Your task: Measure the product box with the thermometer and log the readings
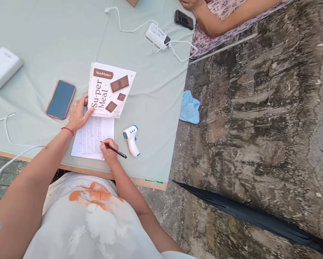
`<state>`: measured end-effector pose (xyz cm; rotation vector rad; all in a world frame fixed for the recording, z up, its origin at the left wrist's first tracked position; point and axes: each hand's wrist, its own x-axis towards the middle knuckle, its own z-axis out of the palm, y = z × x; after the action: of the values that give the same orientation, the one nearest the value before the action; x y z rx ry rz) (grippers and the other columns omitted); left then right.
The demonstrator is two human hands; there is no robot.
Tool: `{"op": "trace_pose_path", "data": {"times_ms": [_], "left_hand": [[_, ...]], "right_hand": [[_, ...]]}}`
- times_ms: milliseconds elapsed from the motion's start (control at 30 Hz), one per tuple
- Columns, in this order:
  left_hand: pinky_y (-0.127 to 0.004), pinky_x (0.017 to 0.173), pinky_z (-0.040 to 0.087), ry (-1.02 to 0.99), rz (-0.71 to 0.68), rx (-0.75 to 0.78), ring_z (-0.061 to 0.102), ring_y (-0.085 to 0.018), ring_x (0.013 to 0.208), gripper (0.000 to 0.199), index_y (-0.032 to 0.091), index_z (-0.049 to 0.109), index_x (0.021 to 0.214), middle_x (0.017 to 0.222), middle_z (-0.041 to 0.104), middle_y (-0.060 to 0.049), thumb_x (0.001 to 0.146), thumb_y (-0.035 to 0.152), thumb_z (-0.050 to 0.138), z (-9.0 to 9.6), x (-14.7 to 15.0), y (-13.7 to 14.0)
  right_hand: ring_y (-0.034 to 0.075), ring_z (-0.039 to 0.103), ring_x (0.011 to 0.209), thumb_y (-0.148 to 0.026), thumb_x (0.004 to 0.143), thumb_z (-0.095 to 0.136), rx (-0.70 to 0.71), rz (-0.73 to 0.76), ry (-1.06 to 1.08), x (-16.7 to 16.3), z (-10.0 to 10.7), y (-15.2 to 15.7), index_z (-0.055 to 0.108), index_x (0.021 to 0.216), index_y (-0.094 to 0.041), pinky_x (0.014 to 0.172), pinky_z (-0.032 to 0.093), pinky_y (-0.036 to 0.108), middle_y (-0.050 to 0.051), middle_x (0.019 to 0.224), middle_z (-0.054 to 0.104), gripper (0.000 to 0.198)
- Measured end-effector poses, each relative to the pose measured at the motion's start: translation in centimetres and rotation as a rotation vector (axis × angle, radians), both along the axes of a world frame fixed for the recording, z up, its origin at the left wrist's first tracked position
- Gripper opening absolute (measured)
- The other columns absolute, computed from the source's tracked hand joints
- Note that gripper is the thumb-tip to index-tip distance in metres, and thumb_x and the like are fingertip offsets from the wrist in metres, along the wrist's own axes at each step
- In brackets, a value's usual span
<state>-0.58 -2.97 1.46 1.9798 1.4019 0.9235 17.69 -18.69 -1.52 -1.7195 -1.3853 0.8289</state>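
My left hand (79, 114) grips the lower left edge of a white box (119, 99) printed "NutriMotion Su-per Meal" with brown chocolate-like pieces; the thumb lies on its front. Under it, handwritten sheets of paper (90, 138) show on the table, their top part hidden by the box. A black pen (118, 152) is held in my right hand (109, 150), its tip at the written lines on the right part of the sheet. Close by on the right lies a white and blue infrared thermometer (131, 140). Left of my left hand rests a phone (61, 99) with a dark screen.
A white power bank (3, 68) with a cable sits at the far left of the cloth-covered table (147, 147). Another white power bank (157, 35) and a black phone (184, 19) lie near another person's arm (212, 21). A blue cloth (189, 107) shows beyond the right edge.
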Motion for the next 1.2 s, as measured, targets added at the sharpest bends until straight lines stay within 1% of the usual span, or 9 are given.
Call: {"op": "trace_pose_path", "data": {"times_ms": [167,333,533,633,767,900,1033,1100,1200], "left_hand": [[-0.056,0.101,0.051,0.002,-0.004,-0.005,0.065,-0.041,0.118,0.099,0.016,0.052,0.151,0.120,0.074,-0.020,0.097,0.093,0.023,0.12,-0.01,-0.03],[-0.055,0.102,0.050,-0.006,-0.007,-0.002,0.065,-0.040,0.119,0.096,0.018,0.052,0.152,0.121,0.074,-0.019,0.097,0.092,0.024,0.15,-0.02,-0.06],[-0.053,0.101,0.049,0.021,-0.010,-0.014,0.064,-0.040,0.119,0.105,0.010,0.050,0.153,0.125,0.072,-0.023,0.096,0.094,0.020,0.16,-0.02,-0.02],[-0.051,0.101,0.049,0.022,-0.008,0.001,0.064,-0.039,0.119,0.104,0.011,0.051,0.153,0.125,0.072,-0.021,0.096,0.094,0.020,-0.05,-0.05,0.03],[-0.050,0.101,0.049,0.017,-0.008,0.012,0.064,-0.038,0.118,0.101,0.012,0.051,0.152,0.125,0.072,-0.020,0.098,0.092,0.021,-0.21,-0.07,0.04],[-0.050,0.100,0.049,0.010,-0.012,0.014,0.064,-0.038,0.118,0.102,0.012,0.051,0.152,0.127,0.072,-0.021,0.098,0.092,0.021,-0.21,-0.05,0.06],[-0.051,0.100,0.049,0.000,-0.015,0.017,0.064,-0.038,0.118,0.100,0.012,0.051,0.152,0.124,0.072,-0.021,0.098,0.092,0.023,-0.28,-0.07,0.10],[-0.052,0.100,0.049,0.003,-0.011,0.018,0.064,-0.038,0.117,0.099,0.012,0.051,0.152,0.121,0.073,-0.020,0.099,0.091,0.024,-0.34,-0.09,0.13],[-0.053,0.099,0.050,0.009,-0.002,0.018,0.064,-0.039,0.117,0.096,0.013,0.052,0.151,0.117,0.074,-0.019,0.099,0.090,0.026,-0.41,-0.12,0.15]], "right_hand": [[0.017,0.054,0.062,-0.034,0.079,0.054,0.004,-0.014,0.019,0.20,-0.02,-0.09,0.053,0.072,-0.027,0.065,0.051,0.032,-0.003,0.065,0.058,0.010],[0.018,0.056,0.065,-0.033,0.079,0.055,-0.021,-0.019,-0.003,0.27,-0.19,-0.04,0.054,0.074,-0.027,0.067,0.052,0.033,-0.002,0.067,0.059,0.009],[0.017,0.053,0.062,-0.032,0.079,0.056,0.006,-0.024,0.042,0.33,-0.56,-0.19,0.054,0.074,-0.026,0.065,0.049,0.031,-0.003,0.065,0.056,0.008],[0.016,0.053,0.063,-0.034,0.080,0.056,0.032,-0.050,0.078,0.42,-0.63,-0.25,0.054,0.074,-0.026,0.064,0.049,0.031,-0.003,0.066,0.057,0.010],[0.016,0.053,0.063,-0.035,0.080,0.055,0.052,-0.065,0.069,0.25,-0.60,-0.19,0.053,0.073,-0.026,0.064,0.048,0.030,-0.003,0.065,0.057,0.011],[0.016,0.051,0.061,-0.035,0.079,0.055,0.051,-0.063,0.048,0.07,-0.63,-0.09,0.052,0.071,-0.027,0.062,0.046,0.030,-0.004,0.062,0.055,0.012],[0.016,0.050,0.062,-0.034,0.079,0.054,0.044,-0.059,0.041,0.12,-0.83,-0.11,0.052,0.071,-0.027,0.062,0.046,0.030,-0.004,0.062,0.055,0.011],[0.016,0.051,0.063,-0.034,0.081,0.054,0.061,-0.059,0.039,0.18,-0.90,-0.21,0.053,0.072,-0.027,0.063,0.047,0.030,-0.004,0.064,0.056,0.011],[0.017,0.057,0.068,-0.035,0.090,0.053,0.134,-0.066,0.031,0.46,-0.87,-0.44,0.059,0.081,-0.025,0.068,0.052,0.031,-0.001,0.072,0.060,0.015]]}}
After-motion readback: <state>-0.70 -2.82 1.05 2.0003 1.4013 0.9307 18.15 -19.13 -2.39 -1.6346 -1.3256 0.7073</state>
